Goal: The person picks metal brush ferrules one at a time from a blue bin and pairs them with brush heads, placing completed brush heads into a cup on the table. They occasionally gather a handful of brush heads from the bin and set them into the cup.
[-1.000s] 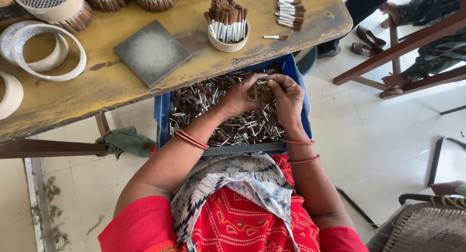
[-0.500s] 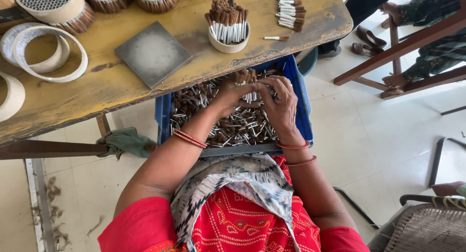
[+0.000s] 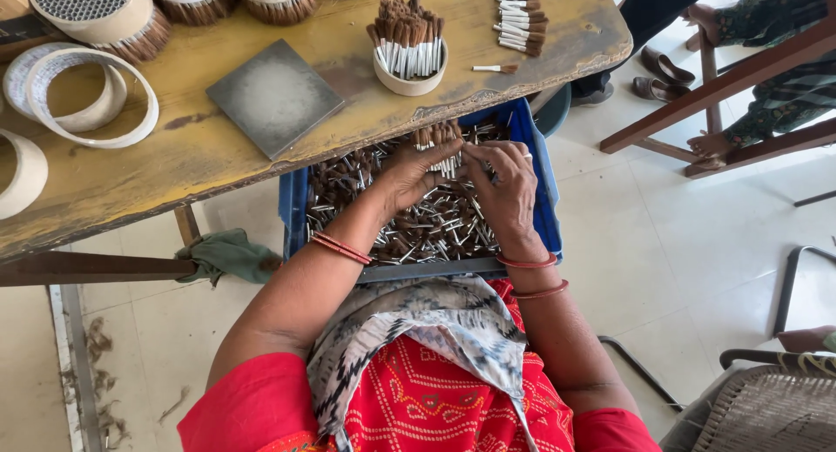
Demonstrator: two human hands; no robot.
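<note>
A blue crate (image 3: 547, 187) on my lap is full of small brushes with white handles and brown bristle tips. My left hand (image 3: 409, 172) grips a bunch of these brushes (image 3: 440, 140), bristles up, just under the table's edge. My right hand (image 3: 505, 186) is beside it with its fingertips on the same bunch. Both hands are over the heap of loose brushes (image 3: 435, 221) in the crate.
The worn wooden table (image 3: 192, 169) carries a white cup of upright brushes (image 3: 411, 43), a row of brushes (image 3: 521, 21), a grey square slab (image 3: 273, 95), white rings (image 3: 87, 95) and round bristle drums (image 3: 96, 12). Another person's feet and sandals (image 3: 649, 73) and wooden furniture legs stand at the right.
Both hands have lifted a gathered bunch of brushes from the heap up towards the table's edge, and the bunch now stands upright between them.
</note>
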